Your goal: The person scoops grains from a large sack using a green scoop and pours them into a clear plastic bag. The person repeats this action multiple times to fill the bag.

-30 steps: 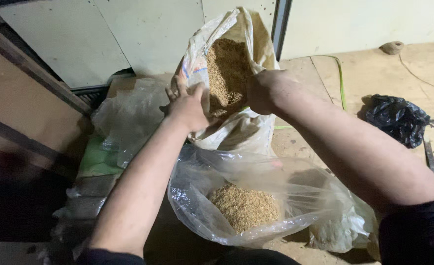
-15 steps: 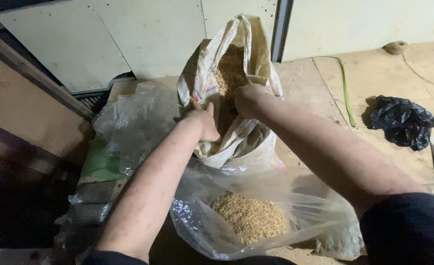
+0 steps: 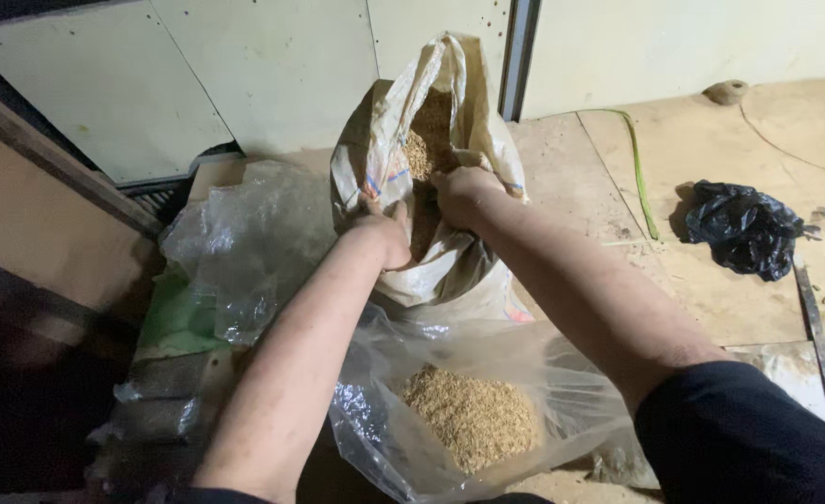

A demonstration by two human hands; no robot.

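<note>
At the mouth of the tall white woven sack point(image 3: 450, 252) of tan grain point(image 3: 422, 149), both hands are dug in. Left hand point(image 3: 384, 233) cupped, fingers curled into grain at the rim; right hand point(image 3: 464, 196) likewise curled, fingertips hidden, so contents unclear. Sack leans toward the clear plastic bag point(image 3: 524, 373) just below, which gapes open with a small grain pile point(image 3: 473, 415) inside. Crumpled black plastic bag point(image 3: 744, 229) lies well apart.

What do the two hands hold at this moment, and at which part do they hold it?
Both hands grip the woven sack of grain at its open mouth: the left hand on the near left rim, the right hand on the right rim.
</note>
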